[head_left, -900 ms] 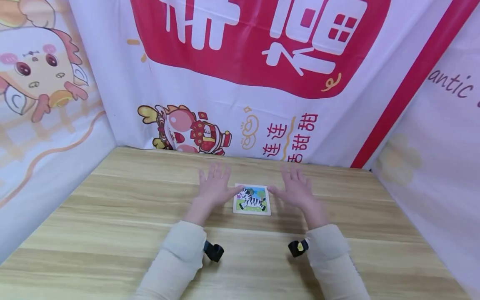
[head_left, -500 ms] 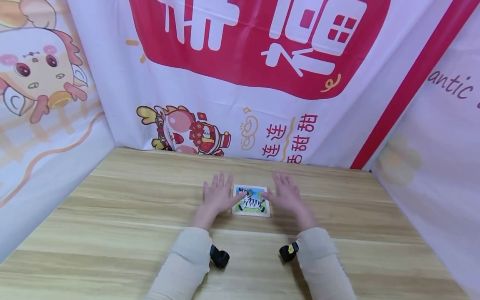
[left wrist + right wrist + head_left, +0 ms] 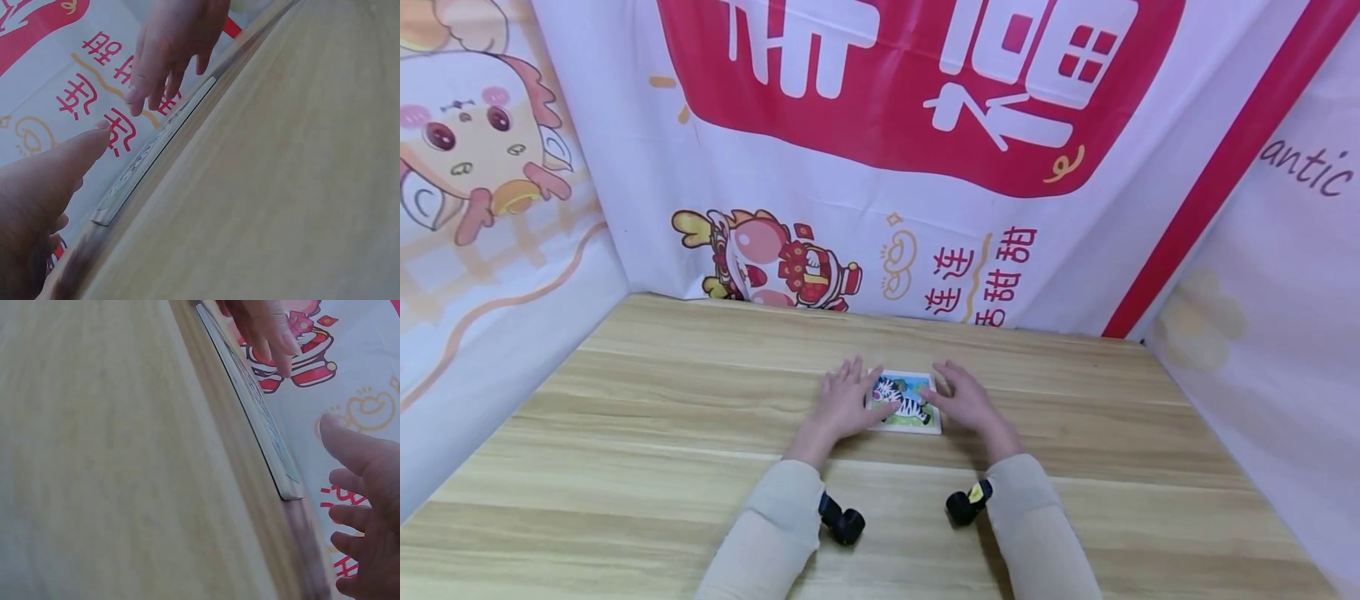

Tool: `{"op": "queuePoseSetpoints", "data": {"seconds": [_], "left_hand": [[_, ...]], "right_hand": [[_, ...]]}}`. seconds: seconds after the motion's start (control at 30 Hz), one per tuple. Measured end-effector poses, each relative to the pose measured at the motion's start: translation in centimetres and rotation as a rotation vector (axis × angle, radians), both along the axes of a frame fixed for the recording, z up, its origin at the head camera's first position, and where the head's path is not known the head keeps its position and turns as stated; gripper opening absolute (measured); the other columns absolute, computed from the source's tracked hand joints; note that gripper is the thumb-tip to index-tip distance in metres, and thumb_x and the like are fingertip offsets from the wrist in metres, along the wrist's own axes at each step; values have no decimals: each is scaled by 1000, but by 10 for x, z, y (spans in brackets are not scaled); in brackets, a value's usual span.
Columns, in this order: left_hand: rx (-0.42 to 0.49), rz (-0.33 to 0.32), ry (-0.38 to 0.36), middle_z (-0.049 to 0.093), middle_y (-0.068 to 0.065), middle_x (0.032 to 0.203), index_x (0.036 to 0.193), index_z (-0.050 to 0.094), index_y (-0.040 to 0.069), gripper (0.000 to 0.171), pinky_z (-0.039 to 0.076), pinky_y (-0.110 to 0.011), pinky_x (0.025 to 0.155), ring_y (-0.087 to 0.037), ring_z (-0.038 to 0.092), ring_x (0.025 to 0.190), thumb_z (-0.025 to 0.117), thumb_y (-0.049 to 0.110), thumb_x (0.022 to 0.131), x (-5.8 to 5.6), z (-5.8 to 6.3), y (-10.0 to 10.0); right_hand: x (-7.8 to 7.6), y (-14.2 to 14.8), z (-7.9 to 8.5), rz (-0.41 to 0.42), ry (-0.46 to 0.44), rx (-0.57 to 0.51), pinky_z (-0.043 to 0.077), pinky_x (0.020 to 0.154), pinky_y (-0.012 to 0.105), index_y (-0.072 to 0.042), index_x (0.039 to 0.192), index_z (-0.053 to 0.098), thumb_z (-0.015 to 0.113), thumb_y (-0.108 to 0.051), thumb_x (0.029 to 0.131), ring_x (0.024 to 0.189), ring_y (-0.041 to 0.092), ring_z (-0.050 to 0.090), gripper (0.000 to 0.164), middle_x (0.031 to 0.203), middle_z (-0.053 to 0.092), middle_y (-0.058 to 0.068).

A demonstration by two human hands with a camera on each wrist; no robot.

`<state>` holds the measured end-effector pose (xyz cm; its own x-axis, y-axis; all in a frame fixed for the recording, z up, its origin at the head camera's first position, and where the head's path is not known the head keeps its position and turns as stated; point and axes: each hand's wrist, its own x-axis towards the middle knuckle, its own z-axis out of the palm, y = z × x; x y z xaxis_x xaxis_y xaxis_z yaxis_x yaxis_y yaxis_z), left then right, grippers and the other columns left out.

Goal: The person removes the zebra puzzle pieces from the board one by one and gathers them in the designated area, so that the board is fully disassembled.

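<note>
From the head view we see the zebra picture board (image 3: 912, 408) lying flat on the wood-grain table (image 3: 625, 467), between the left hand (image 3: 845, 406) and the right hand (image 3: 964, 400), both thumbs seeming to cover its picture. The two wrist views, looking from low, correct us: there we see a gap between each thumb and the board, and also its thin pale edge, but the zebra we cannot recognize. Both hands have loosely spread fingers and grip nothing.

Smooth picture panel (image 3: 908, 406), wood-grain table (image 3: 625, 467)
</note>
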<state>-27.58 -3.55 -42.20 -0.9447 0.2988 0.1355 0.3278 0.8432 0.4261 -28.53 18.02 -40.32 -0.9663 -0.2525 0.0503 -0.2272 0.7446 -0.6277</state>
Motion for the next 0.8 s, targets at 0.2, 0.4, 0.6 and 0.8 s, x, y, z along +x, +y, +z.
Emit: {"op": "queuePoseSetpoints", "data": {"seconds": [0.2, 0.4, 0.6, 0.8], "left_hand": [[30, -63, 1, 13, -17, 140, 133, 34, 25, 73, 5, -45, 100, -30, 6, 128, 46, 65, 73, -4, -11, -1], [5, -111, -3, 14, -17, 140, 132, 36, 26, 74, 4, -42, 101, -28, 7, 128, 47, 66, 71, -4, -14, -2], [-46, -127, 13, 15, -18, 140, 132, 37, 25, 73, 5, -45, 100, -30, 8, 127, 45, 67, 72, -2, -13, 0], [-86, -128, 12, 13, -19, 140, 131, 37, 29, 70, 3, -45, 100, -30, 7, 127, 43, 68, 72, 0, -12, 0]], "right_hand": [[-7, 2, -15, -41, -28, -68, 16, 97, 50, -13, 129, 41, 60, -33, 80, 123, 33, 21, 57, 138, 24, 14], [-12, 0, -20, -73, -23, -128, 18, 97, 47, -13, 121, 50, 63, -26, 78, 123, 31, 24, 47, 135, 30, 12], [-13, 0, -25, -85, 35, -95, 19, 98, 45, -12, 112, 57, 64, -24, 77, 121, 29, 29, 38, 131, 36, 12], [-13, -1, -25, -78, 41, -73, 21, 97, 47, -14, 111, 58, 64, -25, 78, 120, 30, 30, 35, 131, 37, 11]]}}
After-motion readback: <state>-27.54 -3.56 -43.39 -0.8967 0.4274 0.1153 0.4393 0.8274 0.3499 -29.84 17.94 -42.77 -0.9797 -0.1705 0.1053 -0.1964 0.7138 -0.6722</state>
